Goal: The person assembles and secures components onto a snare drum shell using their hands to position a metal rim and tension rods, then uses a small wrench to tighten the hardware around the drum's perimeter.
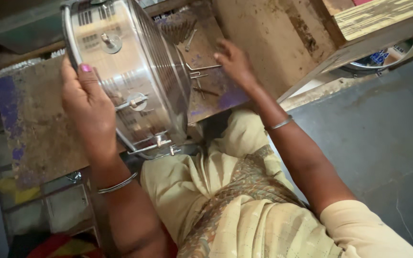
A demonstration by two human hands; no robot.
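Observation:
A shiny metal drum shell [135, 71] with tension rods and round lugs stands on its side on a worn wooden board [39, 124]. My left hand [89, 107] grips its rim on the near left side and holds it upright. My right hand [235, 62] reaches over the board to the right of the drum, its fingers spread just above several loose metal hooks and rods [201, 79]. Nothing is visibly held in that hand. Both wrists wear thin metal bangles.
A stained wooden plank and bench frame [283, 33] rise at the upper right, with another metal ring [378, 64] beneath. Grey floor [383, 138] lies to the right. My lap in pale yellow cloth [225, 191] fills the lower centre. A low metal box [63, 205] sits lower left.

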